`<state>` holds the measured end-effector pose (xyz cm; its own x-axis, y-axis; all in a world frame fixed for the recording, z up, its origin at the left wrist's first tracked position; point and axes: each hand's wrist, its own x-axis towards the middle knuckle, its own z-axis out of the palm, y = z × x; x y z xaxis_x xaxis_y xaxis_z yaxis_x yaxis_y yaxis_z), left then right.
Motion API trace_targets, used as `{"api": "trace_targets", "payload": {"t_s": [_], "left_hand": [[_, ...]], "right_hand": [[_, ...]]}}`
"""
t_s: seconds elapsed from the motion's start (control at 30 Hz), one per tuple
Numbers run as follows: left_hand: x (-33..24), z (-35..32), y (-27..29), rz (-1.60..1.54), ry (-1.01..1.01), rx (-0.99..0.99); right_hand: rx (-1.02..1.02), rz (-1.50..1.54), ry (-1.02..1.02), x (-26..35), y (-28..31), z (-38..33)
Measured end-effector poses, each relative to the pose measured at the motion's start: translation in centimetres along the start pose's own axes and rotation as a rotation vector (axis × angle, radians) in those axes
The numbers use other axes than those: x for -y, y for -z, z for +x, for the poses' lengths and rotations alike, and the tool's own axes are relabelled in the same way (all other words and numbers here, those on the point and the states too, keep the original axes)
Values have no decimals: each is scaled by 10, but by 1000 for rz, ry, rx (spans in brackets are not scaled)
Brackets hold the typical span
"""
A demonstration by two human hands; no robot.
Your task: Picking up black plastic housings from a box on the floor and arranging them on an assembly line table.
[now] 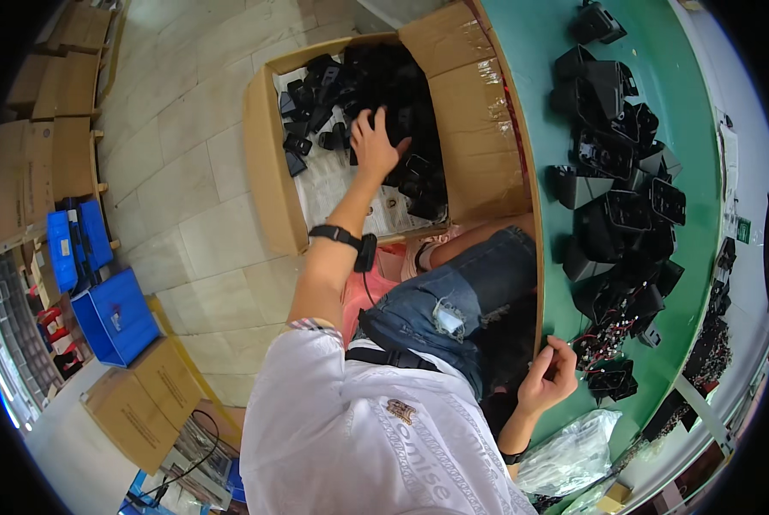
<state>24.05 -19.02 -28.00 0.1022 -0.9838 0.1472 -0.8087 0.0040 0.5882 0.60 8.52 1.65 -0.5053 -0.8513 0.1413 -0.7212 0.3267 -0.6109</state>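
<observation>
My left hand (376,148) reaches into an open cardboard box (273,172), its fingers spread over a heap of black plastic parts (414,176). Nothing is visibly gripped in it, though the fingertips are hard to separate from the dark parts. Smaller black pieces (297,142) lie on the paper lining at the box's left side. By the near edge of the green table (560,305), my right hand (549,378) is loosely curled, thumb apart from the fingers, with nothing visible in it. Beside it lies a tangle of thin red, white and black wires (612,339).
Black plastic housings (620,210) are piled along the green table. A clear plastic bag (573,455) lies near my right wrist. Blue bins (116,318) and cardboard cartons (144,403) stand on the left beyond the tiled floor (208,223).
</observation>
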Motion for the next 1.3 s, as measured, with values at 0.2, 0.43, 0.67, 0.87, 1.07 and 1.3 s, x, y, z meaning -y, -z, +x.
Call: {"api": "trace_targets", "payload": {"t_s": [0.2,0.43,0.67,0.87,1.07,1.3], "left_hand": [[-4,38,5,229,213,645],[8,26,-12,340,83,596],[27,1,-13,335,32,550],[15,19,-6,224,122,577],[31,-19,-8,175,7,479],[28,-50,-7,46,125,365]], "right_hand": [[-13,-35,-10,-4,0,-1],[-25,-57,-5,-3,0,0],[-19,-69,29,-1,-1,1],[-28,-61,10,1,-1,1],[-27,-74,25,2,-1,2],[-42,-71,2,1,-1,1]]}}
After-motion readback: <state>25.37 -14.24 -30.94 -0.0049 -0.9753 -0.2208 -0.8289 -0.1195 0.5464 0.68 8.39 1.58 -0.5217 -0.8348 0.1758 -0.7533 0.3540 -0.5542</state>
